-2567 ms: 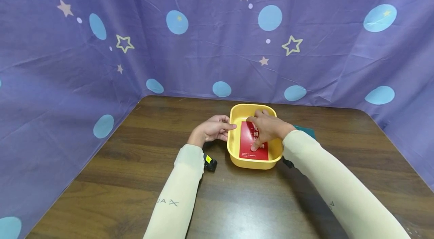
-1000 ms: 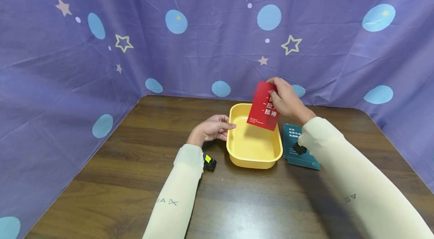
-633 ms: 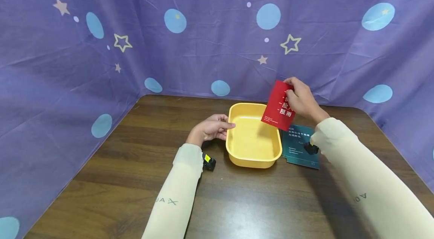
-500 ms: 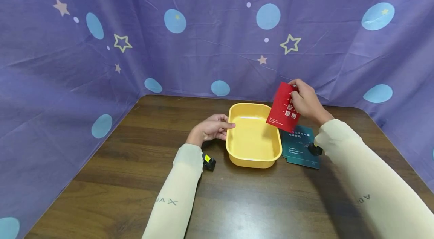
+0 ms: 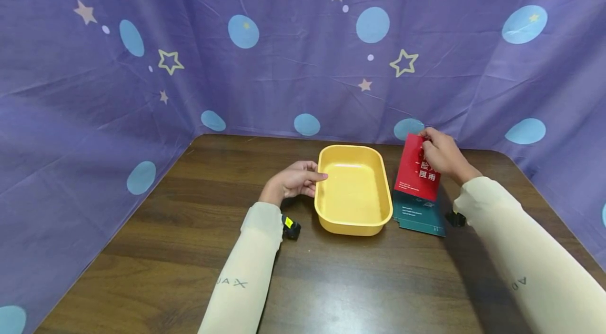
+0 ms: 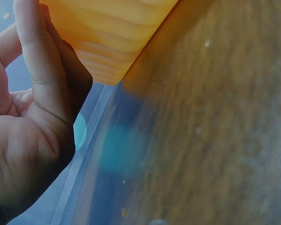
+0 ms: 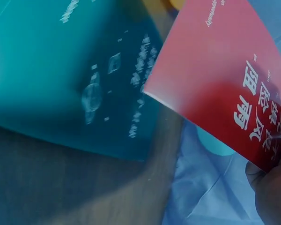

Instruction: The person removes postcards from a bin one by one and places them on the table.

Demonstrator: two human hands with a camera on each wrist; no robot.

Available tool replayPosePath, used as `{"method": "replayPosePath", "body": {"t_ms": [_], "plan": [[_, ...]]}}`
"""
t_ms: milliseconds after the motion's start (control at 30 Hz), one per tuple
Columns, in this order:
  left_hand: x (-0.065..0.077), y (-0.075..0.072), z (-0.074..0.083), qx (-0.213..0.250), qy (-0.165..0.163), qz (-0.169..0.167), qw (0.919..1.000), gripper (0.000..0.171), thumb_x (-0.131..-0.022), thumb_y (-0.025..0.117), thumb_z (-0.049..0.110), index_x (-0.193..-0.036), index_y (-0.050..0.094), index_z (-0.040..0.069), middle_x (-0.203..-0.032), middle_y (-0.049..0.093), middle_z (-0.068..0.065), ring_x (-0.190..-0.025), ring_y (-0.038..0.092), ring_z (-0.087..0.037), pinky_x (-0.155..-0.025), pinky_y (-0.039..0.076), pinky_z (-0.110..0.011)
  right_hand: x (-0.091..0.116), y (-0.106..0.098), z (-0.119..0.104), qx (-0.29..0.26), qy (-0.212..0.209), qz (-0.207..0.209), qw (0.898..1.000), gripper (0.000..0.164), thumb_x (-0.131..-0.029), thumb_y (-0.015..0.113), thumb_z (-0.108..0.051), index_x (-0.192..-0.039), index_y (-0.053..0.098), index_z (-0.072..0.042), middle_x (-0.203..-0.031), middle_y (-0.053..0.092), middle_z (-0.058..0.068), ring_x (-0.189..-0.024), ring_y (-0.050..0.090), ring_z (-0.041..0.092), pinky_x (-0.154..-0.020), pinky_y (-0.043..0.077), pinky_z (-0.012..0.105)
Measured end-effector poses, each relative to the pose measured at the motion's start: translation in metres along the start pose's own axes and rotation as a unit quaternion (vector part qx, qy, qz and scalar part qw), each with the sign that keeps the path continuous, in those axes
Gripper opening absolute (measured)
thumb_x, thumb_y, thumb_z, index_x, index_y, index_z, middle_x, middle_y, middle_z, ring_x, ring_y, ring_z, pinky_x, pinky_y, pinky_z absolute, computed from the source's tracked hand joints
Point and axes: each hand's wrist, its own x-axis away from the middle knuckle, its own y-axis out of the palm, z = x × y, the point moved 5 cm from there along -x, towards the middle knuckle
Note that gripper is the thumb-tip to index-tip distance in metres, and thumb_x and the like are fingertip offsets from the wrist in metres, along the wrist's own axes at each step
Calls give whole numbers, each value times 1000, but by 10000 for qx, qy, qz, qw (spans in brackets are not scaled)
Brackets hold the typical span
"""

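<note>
My right hand [image 5: 445, 155] pinches a red card [image 5: 416, 173] with white lettering by its upper right part. The card hangs tilted over a small pile of teal cards [image 5: 418, 218] lying to the right of the yellow plastic basin [image 5: 352, 227]. In the right wrist view the red card [image 7: 215, 70] stands above the printed teal card [image 7: 47, 84]. My left hand [image 5: 298, 179] grips the basin's left rim, its thumb over the edge and its fingers along the outside. Seen from the left wrist, the basin's ribbed side [image 6: 117, 33] is beyond the fingers.
The brown wooden table [image 5: 189, 250] carries the basin, which has nothing in it. A purple curtain [image 5: 293, 71] with stars and blue ovals hangs right behind the table's far edge and along the left.
My right hand has lifted the red card out of the basin and carried it right, then lowered it over the teal cards. The left hand has stayed on the rim.
</note>
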Motion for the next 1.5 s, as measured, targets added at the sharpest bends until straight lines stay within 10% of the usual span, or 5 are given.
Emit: {"method": "replayPosePath", "body": {"t_ms": [700, 1067, 1500], "plan": [[-2, 0, -1, 28, 7, -10, 10000, 19, -96, 61, 6, -106, 45, 1, -75, 62, -13, -57, 65, -18, -54, 59, -28, 17, 43, 16, 430, -99, -1616, 9859, 24, -96, 50, -12, -117, 52, 0, -99, 58, 15, -88, 52, 28, -71, 46, 34], [2, 2, 1, 20, 60, -61, 10000, 19, -97, 59, 4, -106, 43, 0, -77, 62, -14, -57, 64, -18, -53, 59, -28, 22, 48, 19, 721, -346, -2227, 9716, 76, -82, 77, -39, -137, 44, 1, -120, 52, 20, -111, 43, 37, -92, 42, 56], [1, 1, 0, -31, 68, -69, 9999, 23, -97, 60, 5, -108, 42, -2, -76, 61, -13, -55, 63, -16, -53, 59, -27, 28, 59, 25, 549, -221, -2465, 9673, 87, -71, 85, -39, -140, 44, -4, -112, 52, 11, -110, 39, 33, -85, 49, 47]]}}
